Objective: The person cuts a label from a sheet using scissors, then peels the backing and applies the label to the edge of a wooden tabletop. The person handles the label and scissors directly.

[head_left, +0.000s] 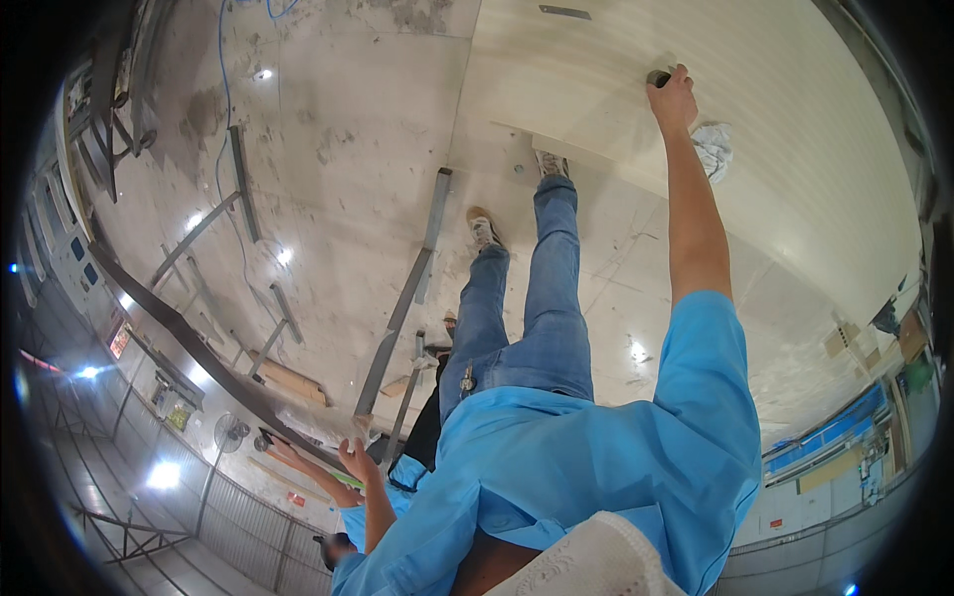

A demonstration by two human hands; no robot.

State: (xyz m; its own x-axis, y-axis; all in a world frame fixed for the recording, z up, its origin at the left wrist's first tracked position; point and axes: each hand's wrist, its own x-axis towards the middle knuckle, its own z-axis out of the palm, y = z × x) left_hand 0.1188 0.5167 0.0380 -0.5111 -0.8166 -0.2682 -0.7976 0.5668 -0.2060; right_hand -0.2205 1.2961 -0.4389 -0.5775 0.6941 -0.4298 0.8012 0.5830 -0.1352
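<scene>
My right arm reaches out over a large cream panel [795, 129] on the right. In my right hand [674, 102], the fingers close round a small dark, round object like a tape roll [658, 77], held at the panel's surface. A crumpled white cloth [713, 149] lies on the panel beside my right wrist. My left hand [358, 460] is raised at the lower left, near a long dark metal beam [189, 338]. Its fingers look apart, and nothing shows in them.
A co-worker in blue [348, 517] stands at lower left, a hand [293, 457] at the beam. Steel bars [402, 308] stand left of my legs. A blue cable [227, 99] runs over the stained floor. A flat metal strip [564, 12] lies on the panel.
</scene>
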